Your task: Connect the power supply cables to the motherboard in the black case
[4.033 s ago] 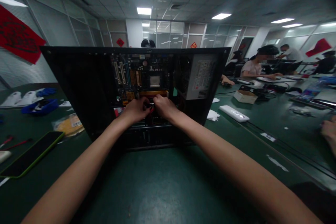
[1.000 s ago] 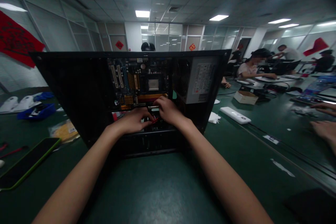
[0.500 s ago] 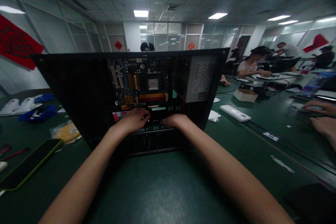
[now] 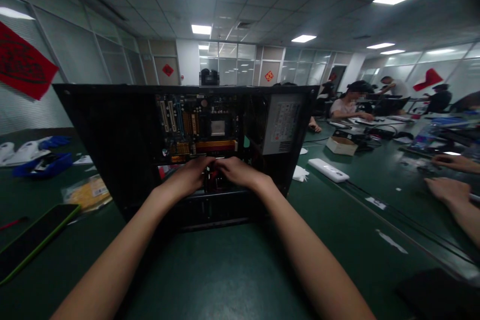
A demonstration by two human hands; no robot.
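Observation:
An open black computer case [image 4: 108, 135] stands on the table in front of me. Inside it are a motherboard [image 4: 202, 115] at the upper middle and a grey power supply [image 4: 285, 122] at the right. Both hands reach into the lower part of the case, below the motherboard, their fingertips meeting. My right hand [image 4: 238, 170] is closed on dark cables [image 4: 215, 180] with red wires that hang under its fingers. My left hand [image 4: 193, 172] is closed too, against the right fingertips; whatever it pinches is hidden.
Left on the green table [image 4: 210, 270] lie a phone [image 4: 37, 235], a plastic bag [image 4: 88, 194] of yellow pieces and a blue tray [image 4: 45, 165]. To the right are a white power strip [image 4: 328, 170], a small box [image 4: 341, 145] and another person's hands [image 4: 450, 190].
My right hand has moved left and up to meet my left hand. Red wires now show beneath the fingers. The view has tilted up slightly.

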